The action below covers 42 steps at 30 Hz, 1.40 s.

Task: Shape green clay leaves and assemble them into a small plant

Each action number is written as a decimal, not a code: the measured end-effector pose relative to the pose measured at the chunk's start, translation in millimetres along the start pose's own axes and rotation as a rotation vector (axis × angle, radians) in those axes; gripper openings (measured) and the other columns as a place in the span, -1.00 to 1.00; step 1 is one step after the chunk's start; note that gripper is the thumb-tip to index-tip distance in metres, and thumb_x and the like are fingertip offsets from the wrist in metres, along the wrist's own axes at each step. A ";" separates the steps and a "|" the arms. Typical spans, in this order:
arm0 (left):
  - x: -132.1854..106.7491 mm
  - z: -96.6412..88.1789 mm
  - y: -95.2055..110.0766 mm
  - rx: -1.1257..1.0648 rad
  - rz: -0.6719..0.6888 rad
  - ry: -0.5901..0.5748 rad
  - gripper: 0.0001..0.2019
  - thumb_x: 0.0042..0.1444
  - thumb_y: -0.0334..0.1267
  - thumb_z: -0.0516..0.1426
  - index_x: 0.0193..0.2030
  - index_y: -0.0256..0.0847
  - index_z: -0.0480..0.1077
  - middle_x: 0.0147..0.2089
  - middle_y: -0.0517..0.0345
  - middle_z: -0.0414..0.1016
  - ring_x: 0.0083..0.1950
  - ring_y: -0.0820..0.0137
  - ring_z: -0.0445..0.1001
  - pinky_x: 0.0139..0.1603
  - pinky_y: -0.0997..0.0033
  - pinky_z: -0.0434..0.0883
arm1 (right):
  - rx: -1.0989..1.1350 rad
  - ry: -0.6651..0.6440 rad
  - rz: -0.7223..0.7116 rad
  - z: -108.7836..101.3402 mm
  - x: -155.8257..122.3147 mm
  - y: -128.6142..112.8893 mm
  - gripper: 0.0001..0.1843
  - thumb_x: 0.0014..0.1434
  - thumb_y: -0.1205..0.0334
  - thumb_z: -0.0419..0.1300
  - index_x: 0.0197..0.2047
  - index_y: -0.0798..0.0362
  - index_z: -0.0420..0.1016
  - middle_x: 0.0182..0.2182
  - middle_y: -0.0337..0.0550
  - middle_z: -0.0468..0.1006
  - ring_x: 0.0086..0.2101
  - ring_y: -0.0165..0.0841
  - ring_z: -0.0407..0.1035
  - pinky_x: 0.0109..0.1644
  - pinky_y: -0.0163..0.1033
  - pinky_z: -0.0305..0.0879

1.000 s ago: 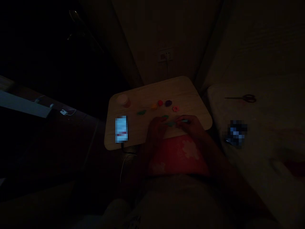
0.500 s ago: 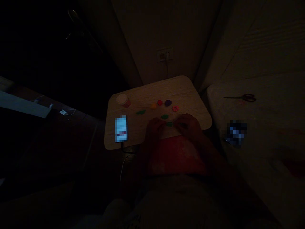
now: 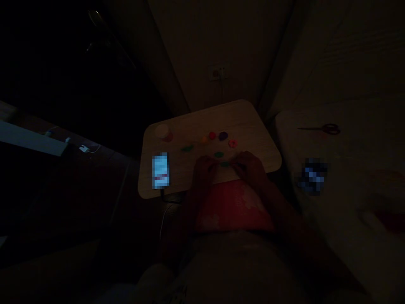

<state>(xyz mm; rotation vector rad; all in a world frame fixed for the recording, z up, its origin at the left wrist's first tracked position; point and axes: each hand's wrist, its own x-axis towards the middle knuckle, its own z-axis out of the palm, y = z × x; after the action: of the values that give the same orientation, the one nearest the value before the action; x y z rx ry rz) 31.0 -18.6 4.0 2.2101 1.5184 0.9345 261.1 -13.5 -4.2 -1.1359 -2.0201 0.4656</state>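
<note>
In the dim light, a green leaf-shaped piece of modelling clay (image 3: 224, 164) lies near the table's front edge, between my hands. My right hand (image 3: 250, 165) is closed, its fingertips pinched at the leaf's right end. On the left side, my left hand (image 3: 205, 169) has curled fingers close to the leaf; whatever they hold is too dark to make out. A second green leaf (image 3: 219, 154) lies just beyond, and a third green piece (image 3: 187, 148) sits farther left. Behind them are an orange lump (image 3: 204, 139), a red ball (image 3: 212, 135), a dark purple lump (image 3: 223, 136) and a pink flower (image 3: 233, 143).
The small wooden table (image 3: 177, 169) also bears a lidded tub (image 3: 163, 131) and a lit phone (image 3: 160, 171) with a cable at its lower end. Scissors (image 3: 329, 128) and a blurred packet (image 3: 313, 176) lie on the pale surface to the right. A wall socket (image 3: 218, 71) is behind.
My left fingertips have drawn back slightly to the left from the green leaf. My right hand stays at its right end. The picture is darker.
</note>
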 end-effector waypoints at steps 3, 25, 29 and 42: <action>0.3 0.6 -0.7 -0.006 0.008 0.002 -0.88 0.30 -0.39 0.22 -0.19 -0.17 0.62 -0.16 0.05 0.64 -0.05 0.24 0.56 0.12 0.13 0.51 | -0.006 -0.008 0.002 -0.5 0.4 -0.3 -0.82 0.32 0.30 0.25 -0.18 0.01 0.72 -0.20 0.03 0.69 -0.14 -0.09 0.51 -0.01 0.00 0.44; -0.3 -0.2 4.5 0.008 0.030 0.053 -0.90 0.27 -0.40 0.24 -0.13 -0.18 0.60 -0.14 0.05 0.63 -0.04 0.22 0.55 0.12 0.11 0.49 | 0.043 0.021 0.045 2.2 4.2 -1.3 -0.84 0.25 0.35 0.24 -0.27 0.01 0.67 -0.25 -0.03 0.69 -0.18 -0.13 0.52 -0.03 -0.04 0.41; -0.4 0.4 3.1 0.016 0.020 0.085 -0.90 0.27 -0.38 0.24 -0.12 -0.17 0.58 -0.12 0.05 0.64 -0.04 0.21 0.55 0.12 0.12 0.48 | 0.061 0.029 0.054 2.6 3.6 0.3 -0.84 0.24 0.37 0.24 -0.26 0.01 0.67 -0.25 -0.03 0.68 -0.18 -0.13 0.52 -0.02 -0.04 0.42; 1.1 -0.2 4.4 0.072 0.048 0.006 -0.89 0.29 -0.39 0.22 -0.17 -0.16 0.61 -0.15 0.04 0.62 -0.03 0.19 0.53 0.12 0.09 0.44 | -0.017 -0.029 0.027 1.0 4.9 -4.4 -0.82 0.27 0.37 0.23 -0.28 0.02 0.67 -0.26 0.00 0.66 -0.18 -0.12 0.50 -0.05 -0.05 0.40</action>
<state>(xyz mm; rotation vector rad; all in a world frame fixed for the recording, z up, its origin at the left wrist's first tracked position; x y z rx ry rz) 34.3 -19.3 7.1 2.3050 1.5306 0.9154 256.3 -11.7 0.1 -1.1747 -2.0390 0.4819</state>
